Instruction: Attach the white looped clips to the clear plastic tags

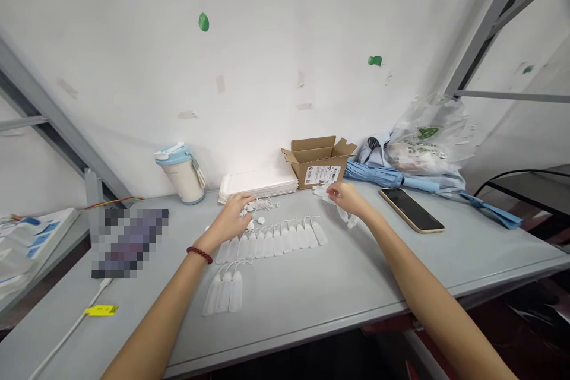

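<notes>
My left hand [231, 219] reaches over a small pile of white caps with thin cords [265, 204]. Its thumb and forefinger are apart at the pile's left side. Farther right, my right hand [344, 195] has its fingers pinched at a heap of translucent white, flat-looking bottles [342, 214]; the fingers partly hide the piece they grip. Between the hands and nearer me, several similar bottles with looped cords [278, 242] lie side by side in a row. Three more corded bottles [223, 292] lie below that row. A loose white cap [260, 221] sits beside the pile.
Behind the pile are a stack of white sheets or envelopes [260, 183] and an open cardboard box [318, 166]. A lidded cup [181, 175] and a blurred-out object [131, 243] stand left. A phone [412, 209], blue umbrella [378, 176] and plastic bag [430, 136] lie right.
</notes>
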Demonstrator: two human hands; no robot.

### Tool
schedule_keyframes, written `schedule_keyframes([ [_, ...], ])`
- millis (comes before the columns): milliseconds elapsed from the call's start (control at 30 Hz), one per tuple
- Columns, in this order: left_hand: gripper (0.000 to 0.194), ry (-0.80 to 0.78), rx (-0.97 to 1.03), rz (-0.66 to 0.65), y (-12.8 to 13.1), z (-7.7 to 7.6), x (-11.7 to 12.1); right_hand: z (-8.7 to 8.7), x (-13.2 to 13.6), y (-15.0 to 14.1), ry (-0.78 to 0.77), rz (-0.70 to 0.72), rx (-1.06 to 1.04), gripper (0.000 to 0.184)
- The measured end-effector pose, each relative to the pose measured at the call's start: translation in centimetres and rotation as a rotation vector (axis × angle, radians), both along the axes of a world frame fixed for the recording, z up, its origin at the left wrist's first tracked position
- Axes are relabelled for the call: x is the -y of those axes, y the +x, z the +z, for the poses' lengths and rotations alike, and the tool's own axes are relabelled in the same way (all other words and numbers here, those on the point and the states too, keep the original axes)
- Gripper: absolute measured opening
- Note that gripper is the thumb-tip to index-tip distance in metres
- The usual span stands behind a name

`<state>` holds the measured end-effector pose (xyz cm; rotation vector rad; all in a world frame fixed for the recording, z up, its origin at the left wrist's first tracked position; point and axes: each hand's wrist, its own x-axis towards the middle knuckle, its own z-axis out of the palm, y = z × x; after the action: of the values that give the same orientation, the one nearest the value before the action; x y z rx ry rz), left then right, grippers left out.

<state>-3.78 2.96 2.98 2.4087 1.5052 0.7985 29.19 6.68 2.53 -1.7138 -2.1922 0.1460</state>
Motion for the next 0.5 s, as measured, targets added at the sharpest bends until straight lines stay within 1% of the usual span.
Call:
schedule_keyframes([
  [67, 0.047, -0.096, 0.103, 0.030, 0.1, 0.7, 0.2, 0.0, -0.1, 0.0, 0.001, -0.002, 0.002, 0.019],
  [167, 0.050, -0.255, 0.321, 0.059, 0.3, 1.3, 0.5, -0.1, -0.1, -0.1, 0.001, -0.002, 0.007, 0.019],
  [267, 0.054, -0.395, 0.520, 0.089, 0.4, 1.5, 0.7, -0.2, -0.1, -0.1, -0.004, 0.001, 0.013, 0.019],
  [333, 0.054, -0.467, 0.609, 0.105, 0.5, 1.4, 0.7, -0.3, -0.1, -0.2, -0.008, -0.001, 0.018, 0.019],
  [400, 0.051, -0.508, 0.697, 0.074, 0.5, 1.3, 0.8, -0.3, 0.0, -0.3, -0.011, -0.006, 0.024, 0.019],
  [500, 0.049, -0.524, 0.845, -0.010, 0.6, 1.6, 1.0, -0.3, 0.0, -0.4, -0.009, -0.011, 0.033, 0.023],
])
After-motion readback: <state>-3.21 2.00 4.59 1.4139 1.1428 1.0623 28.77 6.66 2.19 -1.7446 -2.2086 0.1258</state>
